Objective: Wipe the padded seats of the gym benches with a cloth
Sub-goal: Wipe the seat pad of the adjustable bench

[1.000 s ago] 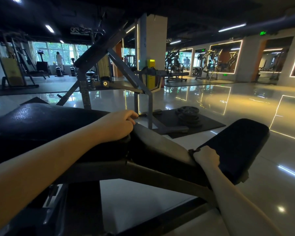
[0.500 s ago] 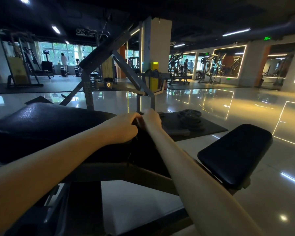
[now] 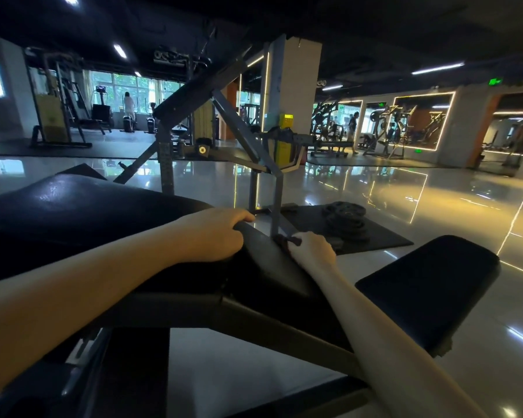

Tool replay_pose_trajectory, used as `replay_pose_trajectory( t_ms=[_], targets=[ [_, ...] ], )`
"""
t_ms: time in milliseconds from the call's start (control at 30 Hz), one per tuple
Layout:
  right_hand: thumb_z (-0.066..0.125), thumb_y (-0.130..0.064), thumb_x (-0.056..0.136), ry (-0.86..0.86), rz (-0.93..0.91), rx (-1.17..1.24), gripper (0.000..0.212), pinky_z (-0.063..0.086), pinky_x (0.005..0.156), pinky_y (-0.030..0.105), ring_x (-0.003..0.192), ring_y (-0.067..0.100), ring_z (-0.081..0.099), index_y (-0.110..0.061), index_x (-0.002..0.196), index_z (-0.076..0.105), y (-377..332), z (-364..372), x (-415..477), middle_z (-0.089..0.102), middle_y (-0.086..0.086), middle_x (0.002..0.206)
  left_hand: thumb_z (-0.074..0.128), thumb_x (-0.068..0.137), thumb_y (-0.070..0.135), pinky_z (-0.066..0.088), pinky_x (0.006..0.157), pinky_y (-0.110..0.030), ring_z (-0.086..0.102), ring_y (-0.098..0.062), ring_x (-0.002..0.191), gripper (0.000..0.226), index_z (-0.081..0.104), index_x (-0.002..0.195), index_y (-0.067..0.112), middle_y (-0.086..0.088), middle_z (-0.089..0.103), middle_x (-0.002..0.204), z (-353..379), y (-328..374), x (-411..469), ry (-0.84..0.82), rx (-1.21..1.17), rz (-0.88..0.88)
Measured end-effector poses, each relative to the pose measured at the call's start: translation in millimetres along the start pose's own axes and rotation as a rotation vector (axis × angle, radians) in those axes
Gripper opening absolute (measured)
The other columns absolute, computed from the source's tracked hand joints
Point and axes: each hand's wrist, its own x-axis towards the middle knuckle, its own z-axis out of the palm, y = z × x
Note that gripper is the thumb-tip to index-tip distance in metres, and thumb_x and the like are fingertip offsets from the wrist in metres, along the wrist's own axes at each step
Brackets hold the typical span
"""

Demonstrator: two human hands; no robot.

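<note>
Now, from the head view, the left hand (image 3: 212, 236) curls its fingers over the upper far edge of the sloping padded seat (image 3: 269, 267) and grips it. The right hand (image 3: 313, 251) is closed round a small dark cloth (image 3: 287, 241) and presses it on the seat's far right edge, just beside a grey steel upright (image 3: 277, 206).

As for what could go wrong, the cloth is bunched tight, so little of it meets the surface. A stroke may leave streaks or miss the middle of the pad. This close to the upright, the knuckles could knock the steel. Weight thrown on the left hand could make it slide on the slick covering.

The seat looks like smooth black vinyl over foam, narrow, with rounded edges. To the left, a wider back pad (image 3: 73, 212) shows a faint grain and a sheen. To the right, a 3rd pad (image 3: 429, 285) is a matt rounded rectangle. Round iron weight plates (image 3: 344, 218) lie stacked on a flat dark mat (image 3: 384, 236) beyond.
</note>
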Motion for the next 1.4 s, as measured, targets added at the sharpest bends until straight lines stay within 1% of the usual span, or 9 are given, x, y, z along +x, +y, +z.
replay_pose_trajectory(
  t_ms=[367,533,700,867,1000,1067,1200,1333,1400],
  targets=[
    [0.051,-0.043,0.094,-0.01,0.432,-0.002,0.035,0.05,0.073,0.036,0.081,0.029,0.061,-0.012,0.094,0.067,157,9,-17,0.066,0.011,0.093,0.043,0.097,0.01,0.039,0.084,-0.02,0.049,-0.003,0.094,0.048,0.047,0.142,0.022,-0.001,0.049,0.143,6,0,1,0.109,-0.035,0.009],
    [0.061,-0.041,0.092,-0.023,0.397,0.211,0.037,0.053,0.081,0.04,0.087,0.029,0.063,-0.005,0.099,0.065,117,-9,-34,0.066,0.013,0.093,0.044,0.097,0.012,0.036,0.068,-0.015,0.043,0.004,0.072,0.045,0.048,0.141,0.023,0.001,0.055,0.121,8,1,1,0.096,-0.029,0.03],
    [0.065,-0.043,0.091,-0.087,0.105,0.502,0.026,0.055,0.082,0.036,0.087,0.018,0.067,-0.018,0.093,0.071,27,-26,-60,0.072,0.005,0.092,0.041,0.1,0.014,0.04,0.092,-0.022,0.052,-0.011,0.108,0.046,0.042,0.146,0.02,-0.004,0.049,0.143,5,5,-2,0.113,-0.051,0.006],
    [0.066,-0.044,0.09,-0.006,-0.151,0.515,0.025,0.055,0.083,0.038,0.087,0.018,0.068,-0.021,0.094,0.075,-75,-35,-75,0.073,-0.001,0.087,0.035,0.104,0.015,0.036,0.063,-0.011,0.05,0.003,0.08,0.042,0.045,0.143,0.022,-0.001,0.051,0.14,-5,1,-1,0.23,-0.362,0.002],
    [0.062,-0.044,0.093,0.088,-0.27,0.435,0.028,0.044,0.063,0.022,0.078,0.01,0.064,-0.018,0.097,0.073,-116,-38,-92,0.07,-0.004,0.084,0.035,0.101,0.004,0.037,0.105,-0.028,0.046,-0.013,0.125,0.04,0.057,0.128,0.023,-0.006,0.045,0.148,-28,-9,-17,0.256,-0.407,0.033],
    [0.062,-0.04,0.094,0.132,-0.266,0.43,0.024,0.046,0.066,0.02,0.08,0.008,0.063,-0.021,0.1,0.074,-120,-38,-99,0.07,-0.006,0.086,0.041,0.101,0.005,0.035,0.11,-0.029,0.045,-0.014,0.13,0.032,0.062,0.117,0.023,-0.006,0.044,0.149,-47,-11,-33,0.145,-0.401,-0.058],
    [0.06,-0.045,0.093,0.026,-0.207,0.458,0.028,0.048,0.072,0.022,0.086,0.01,0.064,-0.023,0.103,0.072,-120,-44,-107,0.069,-0.008,0.087,0.05,0.1,0.019,0.037,0.079,-0.011,0.053,0.003,0.095,0.03,0.061,0.128,0.022,0.006,0.058,0.125,-82,-39,-81,0.049,-0.119,0.005],
    [0.062,-0.038,0.093,0.016,-0.193,0.397,0.029,0.052,0.086,0.032,0.097,0.013,0.064,-0.023,0.117,0.069,-127,-45,-113,0.07,-0.005,0.101,0.05,0.099,0.038,0.042,0.101,-0.026,0.053,-0.002,0.109,0.031,0.057,0.129,0.038,0.014,0.057,0.128,-87,-80,-123,0.078,0.287,0.014],
    [0.063,-0.032,0.094,0.118,-0.159,0.33,0.027,0.051,0.075,0.025,0.092,0.011,0.064,-0.022,0.118,0.069,-136,-41,-120,0.069,-0.005,0.099,0.049,0.098,0.045,0.042,0.096,-0.024,0.051,0.0,0.104,0.031,0.057,0.128,0.042,0.016,0.057,0.127,-81,-91,-134,0.172,0.307,0.007]
  ],
)
